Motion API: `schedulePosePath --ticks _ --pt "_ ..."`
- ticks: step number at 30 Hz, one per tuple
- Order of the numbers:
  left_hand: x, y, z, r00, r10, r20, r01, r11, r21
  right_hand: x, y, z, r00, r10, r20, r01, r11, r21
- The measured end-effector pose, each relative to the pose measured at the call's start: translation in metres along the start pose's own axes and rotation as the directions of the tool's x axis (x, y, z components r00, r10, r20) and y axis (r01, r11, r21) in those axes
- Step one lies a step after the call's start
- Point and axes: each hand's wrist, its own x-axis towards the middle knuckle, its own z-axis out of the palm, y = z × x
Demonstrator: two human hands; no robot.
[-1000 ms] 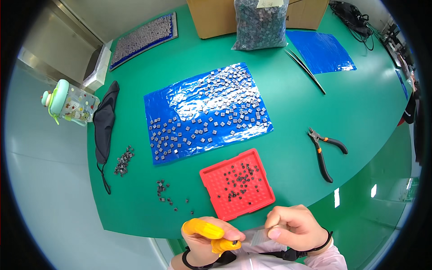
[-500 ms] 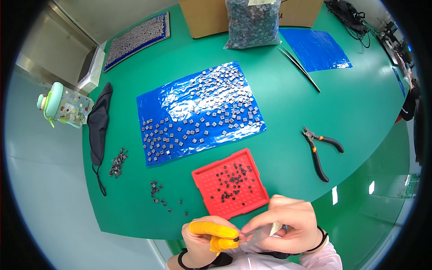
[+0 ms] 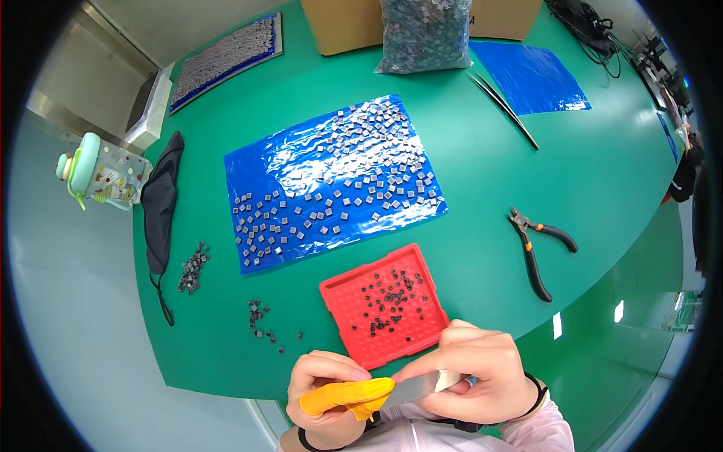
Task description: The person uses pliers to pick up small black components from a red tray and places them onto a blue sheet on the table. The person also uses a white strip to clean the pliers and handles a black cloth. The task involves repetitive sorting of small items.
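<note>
Fingers: Seen from my head view, two digits of my left hand (image 3: 325,420) wear yellow covers (image 3: 358,393) and are drawn together, with no gap I can see; whether a small piece sits between them I cannot tell, as the covers hide it.
Blade-like strip: The flat grey strip (image 3: 413,389) is at the near edge, between my hands, its left end right at the yellow tips.
Right-hand grip: My right hand (image 3: 482,377) is closed on the strip's pale end, the forefinger stretched left along it, I think to steady it.
Covers: Probably worn to shield my skin from the strip's edge.
Red tray: The tray (image 3: 340,301) lies just beyond my hands, within easy reach; its raised rim should keep the black bits (image 3: 394,297) from straying.
Blue sheet: Farther off, the sheet (image 3: 260,169) bears many grey squares (image 3: 369,181), spread out, perhaps so each can be picked singly.
Dark pieces: A loose scatter (image 3: 257,313) lies left of the tray, a denser heap (image 3: 192,269) farther left, likely kept apart as separate lots.
Tools: Orange-and-black cutters (image 3: 533,264) at right and tweezers (image 3: 503,109) at far right lie aside, leaving my hands room.
</note>
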Motion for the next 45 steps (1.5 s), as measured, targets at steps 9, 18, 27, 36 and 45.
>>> schedulePosePath --ticks 9,18,27,36,45 --pt "-0.006 -0.006 -0.003 0.999 -0.044 -0.024 0.047 0.992 0.12 -0.001 0.007 -0.001 0.997 -0.074 -0.035 0.072 0.997 -0.042" --pt "0.003 -0.003 -0.001 0.963 -0.188 0.195 0.219 0.964 -0.151 0.0 0.008 0.001 0.997 -0.051 -0.051 0.052 0.998 0.022" --pt "0.005 -0.001 -0.007 0.9 -0.348 0.26 0.433 0.772 -0.464 -0.004 0.008 0.0 0.977 -0.045 -0.209 -0.011 0.966 -0.258" --pt "0.009 0.001 -0.007 0.991 -0.115 0.07 0.129 0.956 -0.264 -0.024 0.02 0.003 0.958 -0.282 -0.043 0.252 0.908 -0.335" --pt "0.008 0.007 -0.009 0.997 -0.071 0.036 0.074 0.993 -0.088 -0.03 0.016 -0.002 0.963 -0.271 0.008 0.248 0.867 -0.432"
